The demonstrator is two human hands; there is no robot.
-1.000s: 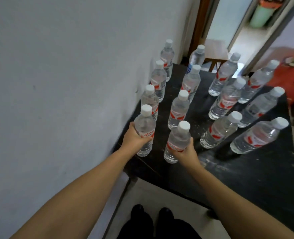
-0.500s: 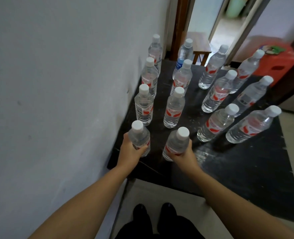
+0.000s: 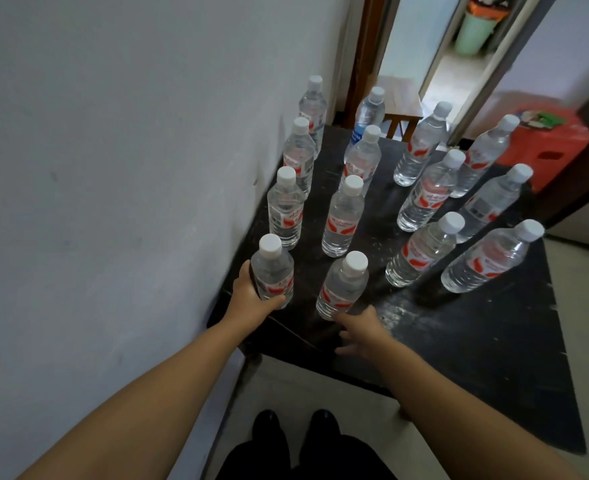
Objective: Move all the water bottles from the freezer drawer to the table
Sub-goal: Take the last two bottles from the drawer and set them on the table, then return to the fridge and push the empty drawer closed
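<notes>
At the lower centre of the frame, one water bottle [image 3: 273, 271] is gripped by the left hand [image 3: 251, 299] at the dark surface's [image 3: 494, 341] near edge, extending the wall-side row; the right hand [image 3: 360, 332] is spread, just below the neighbouring bottle [image 3: 341, 287].

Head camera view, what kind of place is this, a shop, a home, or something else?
Probably a home, in a narrow spot by a wall. A worn black table carries rows of water bottles, a wooden stool stands in the open doorway, and a green bin sits beyond it.
</notes>
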